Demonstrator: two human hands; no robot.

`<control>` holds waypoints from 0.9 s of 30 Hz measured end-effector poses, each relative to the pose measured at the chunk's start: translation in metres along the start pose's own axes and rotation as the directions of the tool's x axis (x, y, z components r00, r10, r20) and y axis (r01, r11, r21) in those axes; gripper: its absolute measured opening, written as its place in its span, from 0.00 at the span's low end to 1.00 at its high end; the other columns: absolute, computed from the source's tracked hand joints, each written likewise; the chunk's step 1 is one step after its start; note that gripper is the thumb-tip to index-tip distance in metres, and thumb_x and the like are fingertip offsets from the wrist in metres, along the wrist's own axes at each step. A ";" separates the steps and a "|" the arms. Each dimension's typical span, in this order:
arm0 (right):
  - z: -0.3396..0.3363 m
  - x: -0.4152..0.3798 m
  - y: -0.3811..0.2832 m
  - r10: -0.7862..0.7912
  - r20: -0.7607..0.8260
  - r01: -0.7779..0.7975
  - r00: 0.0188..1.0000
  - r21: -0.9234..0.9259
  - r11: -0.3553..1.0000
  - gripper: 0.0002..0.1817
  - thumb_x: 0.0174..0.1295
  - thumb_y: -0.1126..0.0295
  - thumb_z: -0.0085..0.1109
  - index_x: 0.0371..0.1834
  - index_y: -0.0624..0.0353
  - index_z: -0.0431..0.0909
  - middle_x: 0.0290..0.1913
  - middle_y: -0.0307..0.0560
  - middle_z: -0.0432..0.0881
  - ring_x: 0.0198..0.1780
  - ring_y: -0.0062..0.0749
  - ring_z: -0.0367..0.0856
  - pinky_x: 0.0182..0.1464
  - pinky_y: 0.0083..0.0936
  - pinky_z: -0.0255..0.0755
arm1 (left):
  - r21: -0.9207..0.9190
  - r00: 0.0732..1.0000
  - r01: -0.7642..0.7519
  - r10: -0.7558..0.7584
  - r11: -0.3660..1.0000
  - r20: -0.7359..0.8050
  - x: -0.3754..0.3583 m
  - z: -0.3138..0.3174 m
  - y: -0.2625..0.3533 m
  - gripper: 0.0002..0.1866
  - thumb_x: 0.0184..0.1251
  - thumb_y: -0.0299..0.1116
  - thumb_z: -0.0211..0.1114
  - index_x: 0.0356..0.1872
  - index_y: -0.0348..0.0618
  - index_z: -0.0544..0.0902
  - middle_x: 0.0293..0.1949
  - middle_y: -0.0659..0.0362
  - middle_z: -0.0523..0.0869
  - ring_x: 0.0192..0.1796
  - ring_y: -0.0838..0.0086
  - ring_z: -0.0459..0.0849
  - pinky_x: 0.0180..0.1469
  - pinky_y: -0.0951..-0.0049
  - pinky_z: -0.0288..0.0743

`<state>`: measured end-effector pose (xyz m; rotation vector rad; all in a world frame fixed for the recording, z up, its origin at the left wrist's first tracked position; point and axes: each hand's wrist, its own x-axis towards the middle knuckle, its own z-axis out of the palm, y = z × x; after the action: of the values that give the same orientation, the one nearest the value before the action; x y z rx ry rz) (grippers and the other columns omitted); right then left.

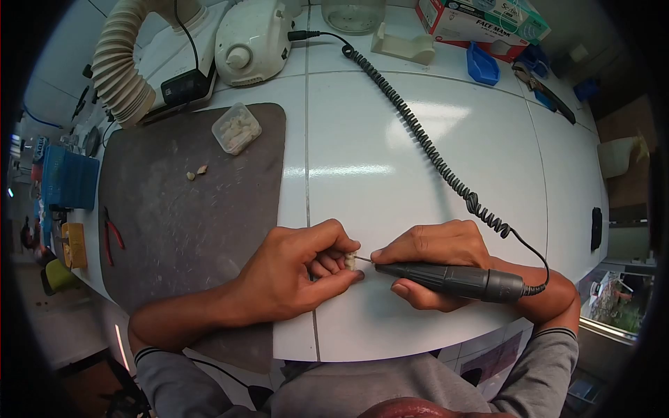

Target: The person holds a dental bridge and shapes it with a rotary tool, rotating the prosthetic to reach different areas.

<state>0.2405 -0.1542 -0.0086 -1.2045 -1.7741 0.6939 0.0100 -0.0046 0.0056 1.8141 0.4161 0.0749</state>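
Between the thumb and fingers of my left hand [300, 272] is a small cream-coloured dental piece [350, 260], partly covered by the fingertips. My right hand [439, 251] grips a black rotary handpiece [446, 279] like a pen, tilted slightly down to the right. Its thin metal bit [363, 259] points left, the tip right at the dental piece. A coiled black cord [446, 171] leads from the handpiece back to the white control unit [252, 43].
On the grey mat [188, 244] at left are a clear tub [237, 129] of cream pieces, two loose bits [196, 172] and red-handled pliers [112, 237]. A ribbed hose [122, 63] arches at the back left. Blue trays [483, 64] and a face mask box [481, 26] stand back right.
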 end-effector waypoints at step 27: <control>0.000 0.000 0.001 0.006 0.013 -0.006 1.000 0.008 1.000 0.18 0.64 0.63 0.73 0.51 0.66 0.90 0.39 0.56 0.95 0.35 0.41 0.96 0.38 0.30 0.93 | 0.015 1.000 -0.014 0.014 1.000 -0.004 0.001 0.000 0.001 0.15 0.68 0.24 0.80 0.51 0.30 0.86 0.34 0.59 0.90 0.36 0.85 0.89 0.40 0.82 0.83</control>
<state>0.2412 -0.1540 -0.0090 -1.2023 -1.7777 0.7136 0.0105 -0.0042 0.0062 1.8316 0.4081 0.0853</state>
